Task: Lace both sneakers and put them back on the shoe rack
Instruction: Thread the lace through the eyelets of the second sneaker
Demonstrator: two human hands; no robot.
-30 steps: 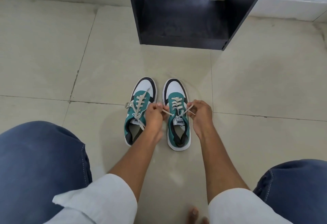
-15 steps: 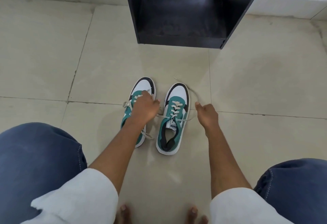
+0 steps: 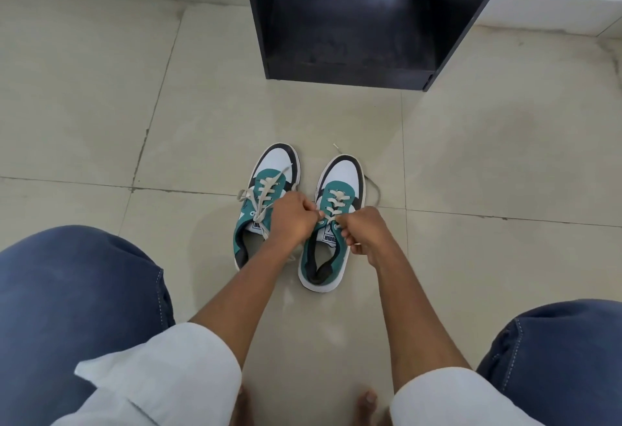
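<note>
Half a second ago the hands were apart, the left hand resting over the left sneaker and the right hand out on the floor to the side of the other shoe; now both have drawn in and nearly meet over the right sneaker (image 3: 331, 223). The left hand (image 3: 293, 217) is curled into a fist pinching the lace (image 3: 331, 205) at the shoe's upper eyelets, and the right hand (image 3: 361, 232) is likewise clenched on the lace just beside the tongue, so the two fists sit close together across the shoe's throat. That sneaker lies directly beneath the hands on the tiled floor (image 3: 471, 163), toe pointing toward the shoe rack (image 3: 363, 21), which stands well apart from it. It is teal with a white toe, black trim, a white sole and off-white laces crossing the front; a loose lace end (image 3: 373, 186) trails onto the floor past the toe on its right. The left sneaker (image 3: 266, 196), of the same colours, sits just beside it, partly covered by the left forearm, its laces hanging slack.
</note>
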